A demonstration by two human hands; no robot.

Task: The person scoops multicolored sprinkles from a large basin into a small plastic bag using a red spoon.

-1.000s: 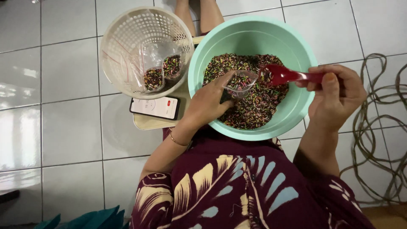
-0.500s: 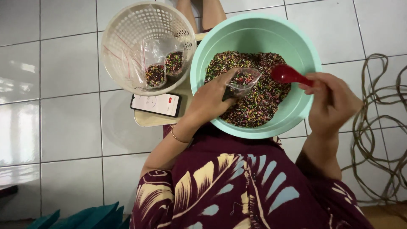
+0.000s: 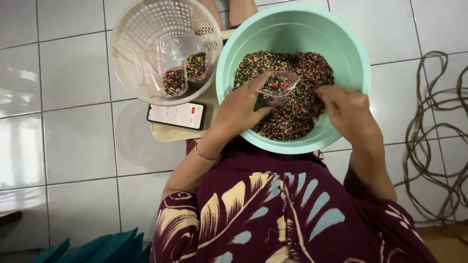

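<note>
Pinching a small clear bag [image 3: 279, 87] of coloured sprinkles [image 3: 292, 112] in left hand [image 3: 241, 112] over the mint bowl [image 3: 351, 58]; right hand [image 3: 346, 114] beside it, fingers curled, grasp unclear.

White-screened phone [image 3: 176, 115] lies below basket's clear packets [image 3: 185, 73].

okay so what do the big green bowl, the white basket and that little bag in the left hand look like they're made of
Green bowl: probably plastic, an even mint colour with a smooth, soft sheen.
White basket: likely moulded plastic, its wall a regular lattice of small holes.
Small bag, held open by the left hand: thin clear plastic film, see-through, crinkled and glinting, with the coloured sprinkles showing through.
</note>
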